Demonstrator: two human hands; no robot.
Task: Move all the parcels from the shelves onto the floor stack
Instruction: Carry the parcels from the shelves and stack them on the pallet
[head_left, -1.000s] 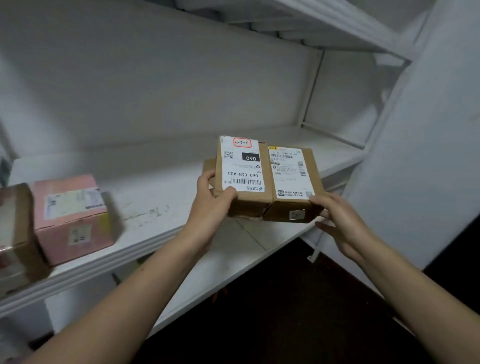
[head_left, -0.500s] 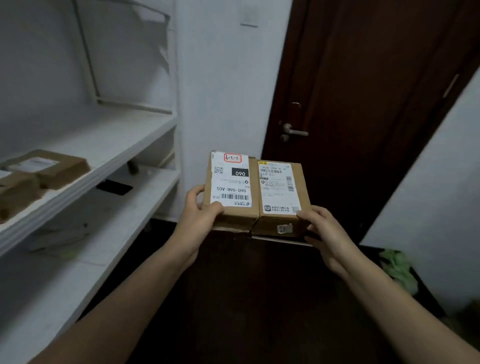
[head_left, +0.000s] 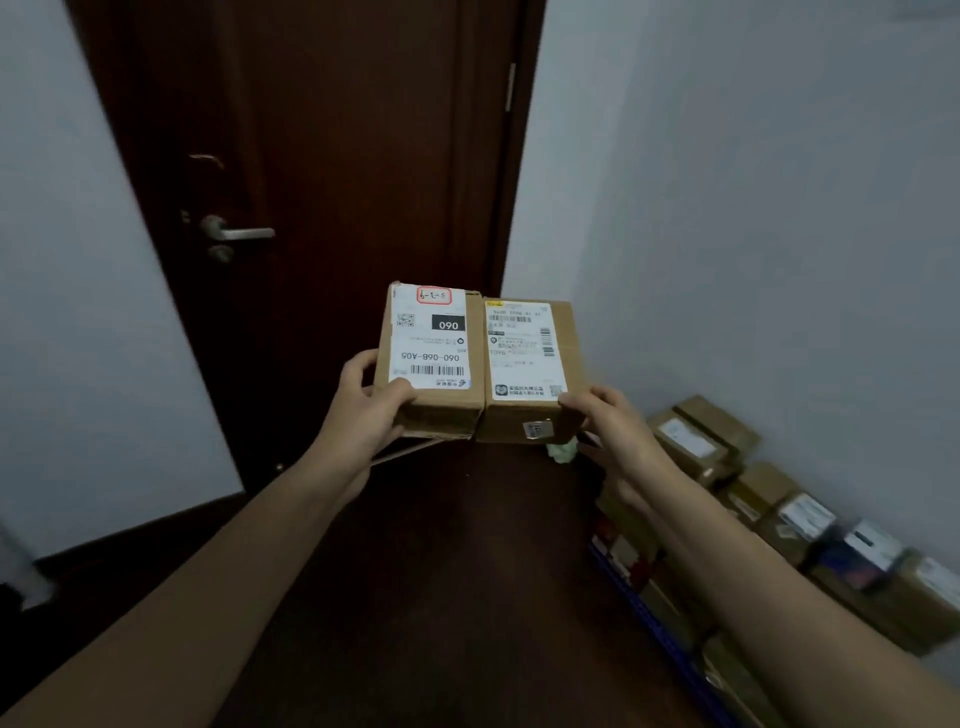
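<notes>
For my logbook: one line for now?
left hand grips left parcel | right hand grips right parcel | floor stack lower right, not reached

Dark wooden door (head_left: 332, 156), pale walls (head_left: 753, 208), dark floor (head_left: 467, 597).

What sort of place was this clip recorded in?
Likely a small parcel storeroom: a dark wooden door, bare white walls, and a floor stack of labelled cardboard parcels along the right wall.
</notes>
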